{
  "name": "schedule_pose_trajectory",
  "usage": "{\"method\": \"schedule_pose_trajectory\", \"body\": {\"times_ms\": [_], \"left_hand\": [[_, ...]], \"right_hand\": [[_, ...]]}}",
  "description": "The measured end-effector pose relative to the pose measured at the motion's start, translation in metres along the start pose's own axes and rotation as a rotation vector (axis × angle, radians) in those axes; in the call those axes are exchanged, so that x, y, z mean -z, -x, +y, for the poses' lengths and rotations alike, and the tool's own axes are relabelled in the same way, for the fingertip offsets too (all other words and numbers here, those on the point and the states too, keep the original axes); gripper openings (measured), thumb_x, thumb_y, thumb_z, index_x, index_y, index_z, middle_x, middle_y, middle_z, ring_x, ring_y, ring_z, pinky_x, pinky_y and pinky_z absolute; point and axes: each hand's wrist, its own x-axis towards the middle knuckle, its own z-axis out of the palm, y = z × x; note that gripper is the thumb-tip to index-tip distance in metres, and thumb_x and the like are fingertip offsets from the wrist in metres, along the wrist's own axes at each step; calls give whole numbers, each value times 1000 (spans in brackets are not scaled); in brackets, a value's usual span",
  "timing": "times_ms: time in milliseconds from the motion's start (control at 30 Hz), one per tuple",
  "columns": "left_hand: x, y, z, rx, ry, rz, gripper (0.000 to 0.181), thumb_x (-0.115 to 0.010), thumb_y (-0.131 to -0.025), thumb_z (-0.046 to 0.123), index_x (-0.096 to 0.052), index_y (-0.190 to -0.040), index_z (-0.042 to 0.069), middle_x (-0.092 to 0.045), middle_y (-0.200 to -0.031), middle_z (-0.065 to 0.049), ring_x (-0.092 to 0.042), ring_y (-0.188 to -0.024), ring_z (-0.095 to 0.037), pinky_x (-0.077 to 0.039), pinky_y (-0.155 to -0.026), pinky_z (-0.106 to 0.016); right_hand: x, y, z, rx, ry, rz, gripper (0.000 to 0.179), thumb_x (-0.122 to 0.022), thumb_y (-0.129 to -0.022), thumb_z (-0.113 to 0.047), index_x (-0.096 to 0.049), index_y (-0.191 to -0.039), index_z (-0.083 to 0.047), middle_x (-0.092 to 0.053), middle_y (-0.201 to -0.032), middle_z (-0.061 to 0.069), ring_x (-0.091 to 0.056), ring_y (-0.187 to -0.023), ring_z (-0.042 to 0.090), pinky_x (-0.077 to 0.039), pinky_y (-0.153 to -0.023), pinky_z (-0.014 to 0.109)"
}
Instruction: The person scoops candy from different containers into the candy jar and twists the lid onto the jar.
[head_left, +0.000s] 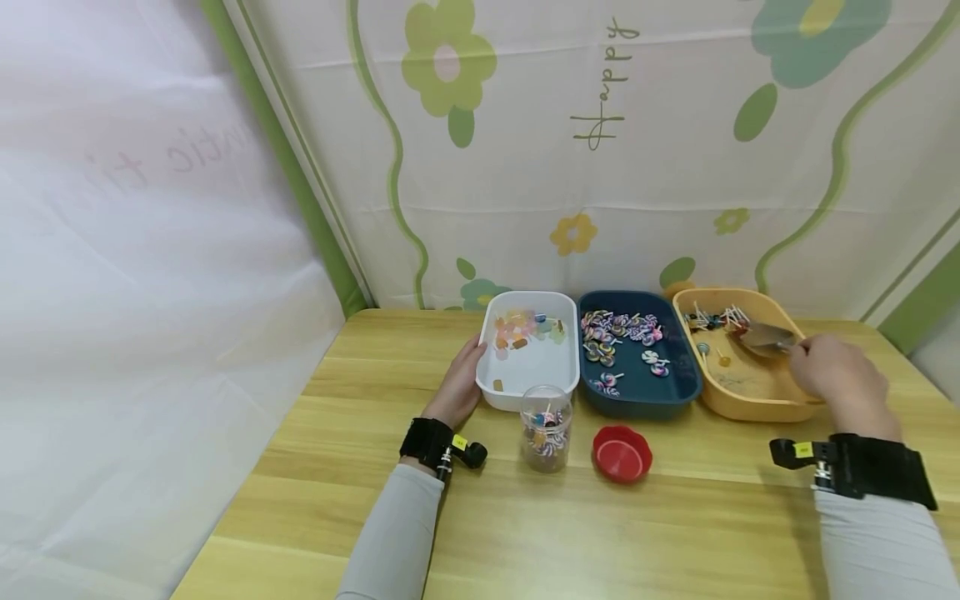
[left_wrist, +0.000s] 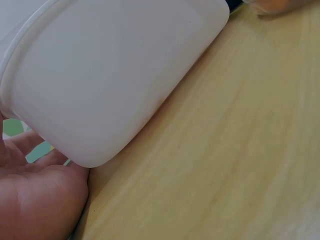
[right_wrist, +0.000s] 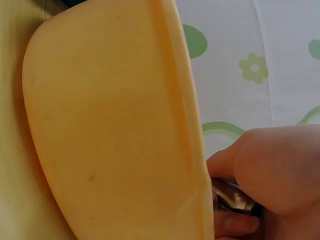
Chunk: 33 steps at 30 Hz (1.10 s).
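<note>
Scooping seems to be in hand: a metal scoop (head_left: pixel 767 337) is gripped by its handle in the right hand (head_left: pixel 840 375), its blade held beside lollipops (head_left: pixel 723 318) in the yellow tray (head_left: pixel 723 406). The white tray (head_left: pixel 534 368) is touched at its side by the left hand (head_left: pixel 456 387); whether its rim is pinched cannot be told. Next, the blade needs to be slid under the lollipops, level.

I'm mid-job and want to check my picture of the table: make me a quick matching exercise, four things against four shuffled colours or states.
Things
1. Scoop
2. Small dish
3. Jar
4. Middle tray

Colours or states
A. Dark blue
B. Clear, with candies inside
C. Held in the right hand
D. Red

Pairs: 1-C, 2-D, 3-B, 4-A
</note>
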Motion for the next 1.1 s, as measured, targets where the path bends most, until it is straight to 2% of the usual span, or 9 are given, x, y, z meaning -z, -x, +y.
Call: {"method": "schedule_pose_trajectory", "body": {"times_ms": [167,367,433,567,700,900,1100], "left_hand": [[0,0,0,3,0,4,49,-37,-103,30,-23,-148,16,-22,-152,-6,-23,-134,-20,-22,-111,-39],[-1,0,0,-9,5,8,48,-36,-103,29,-24,-148,15,-23,-151,-6,-24,-133,-20,-23,-111,-38],[-1,0,0,-5,6,8,48,-37,-103,29,-24,-148,16,-23,-151,-6,-24,-133,-20,-23,-111,-38],[0,0,0,1,9,-7,48,-36,-103,30,-23,-148,17,-21,-152,-5,-22,-134,-20,-22,-111,-38],[0,2,3,-1,9,-42,50,-33,-104,28,-18,-149,14,-16,-153,-8,-18,-135,-22,-18,-112,-40],[1,2,-1,-5,7,-4,48,-35,-103,30,-24,-148,17,-23,-151,-5,-23,-134,-20,-22,-111,-39],[0,2,-1,-8,14,-10,47,-35,-104,29,-24,-148,17,-24,-151,-4,-24,-134,-20,-23,-111,-38]], "right_hand": [[-5,-8,-1,86,20,-15,49,-21,-100,-37,-48,-107,4,-49,-75,18,-47,-61,28,-36,-45,36],[-14,-16,-4,168,35,-51,55,-22,-101,-37,-39,-124,10,-51,-101,33,-51,-74,35,-41,-50,38],[-17,-18,-4,183,42,-58,52,-23,-101,-34,-41,-122,9,-53,-99,30,-51,-74,34,-41,-51,39],[-22,-21,-4,212,44,-85,43,-24,-101,-30,-46,-110,6,-53,-84,17,-51,-69,28,-41,-53,41],[-24,-21,-7,229,50,-86,40,-23,-101,-29,-46,-102,3,-51,-80,13,-49,-69,27,-39,-56,43],[-24,-20,-8,262,21,-101,44,-21,-102,-28,-46,-107,8,-50,-77,12,-49,-67,24,-40,-55,39],[-31,-23,-5,313,-103,-94,49,-20,-103,-25,-41,-116,18,-49,-75,12,-46,-58,21,-40,-48,34]]}}
